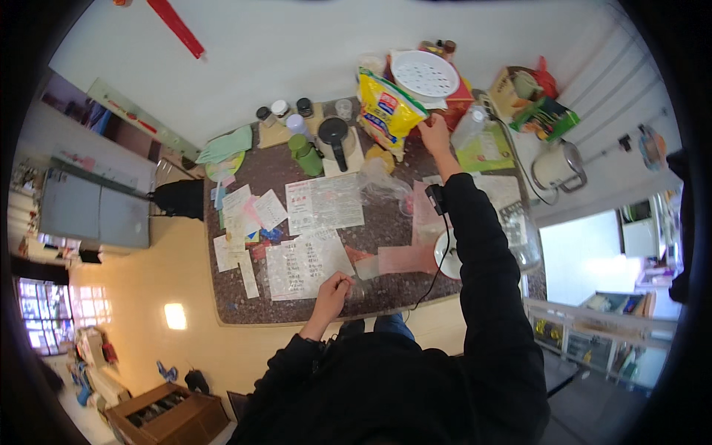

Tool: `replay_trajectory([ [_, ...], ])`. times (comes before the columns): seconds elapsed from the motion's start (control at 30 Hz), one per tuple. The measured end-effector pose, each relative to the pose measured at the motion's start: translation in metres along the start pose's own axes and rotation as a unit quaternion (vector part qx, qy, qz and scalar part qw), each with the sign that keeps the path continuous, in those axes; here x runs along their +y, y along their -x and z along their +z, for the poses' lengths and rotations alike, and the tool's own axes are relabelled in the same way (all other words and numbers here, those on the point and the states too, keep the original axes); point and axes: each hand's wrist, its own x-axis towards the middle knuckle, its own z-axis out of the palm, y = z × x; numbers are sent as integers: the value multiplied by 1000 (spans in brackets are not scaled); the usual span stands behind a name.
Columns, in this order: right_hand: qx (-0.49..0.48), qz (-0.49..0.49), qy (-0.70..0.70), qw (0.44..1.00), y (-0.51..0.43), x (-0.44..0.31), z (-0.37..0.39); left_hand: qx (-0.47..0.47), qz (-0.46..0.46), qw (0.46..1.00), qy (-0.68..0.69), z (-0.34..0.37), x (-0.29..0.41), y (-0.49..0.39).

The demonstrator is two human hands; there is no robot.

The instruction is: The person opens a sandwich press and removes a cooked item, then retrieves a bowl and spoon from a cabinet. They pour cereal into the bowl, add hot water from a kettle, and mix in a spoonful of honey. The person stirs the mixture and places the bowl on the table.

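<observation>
My right hand (435, 135) reaches to the back of the table and grips the edge of a yellow plastic food bag (389, 111) with a green top band. The bag leans at a slant, its lower end near a round yellowish thing (380, 157). Loosely curled, my left hand (332, 297) rests by the table's front edge, just below a sheet of handwritten paper (303, 267); I see nothing in its fingers. Right behind the bag is a white perforated plastic basket (425, 75). A crumpled clear plastic bag (384, 183) lies in front of it.
A black-lidded pot (334, 136), a green flask (305, 154) and several jars (280, 108) stand at the back left. Under my right forearm are a white bowl (445, 255) and a black cable (442, 256). A clear bottle (470, 127) and an electric kettle (559, 166) stand right.
</observation>
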Motion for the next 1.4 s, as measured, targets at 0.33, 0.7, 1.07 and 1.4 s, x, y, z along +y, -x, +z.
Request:
replay_trajectory([
  [0.33,-137,-183,287,930,-41,-36,56,114,-23,987,109,14,-25,-7],
  [0.7,-103,-278,271,916,-43,-60,69,116,-22,992,54,20,-16,-15],
  [1.07,-94,-251,216,939,44,-163,-76,13,10,1000,20,9,4,-13],
  [1.4,-284,-105,-31,953,254,-206,-113,-48,101,993,26,-55,12,20],
])
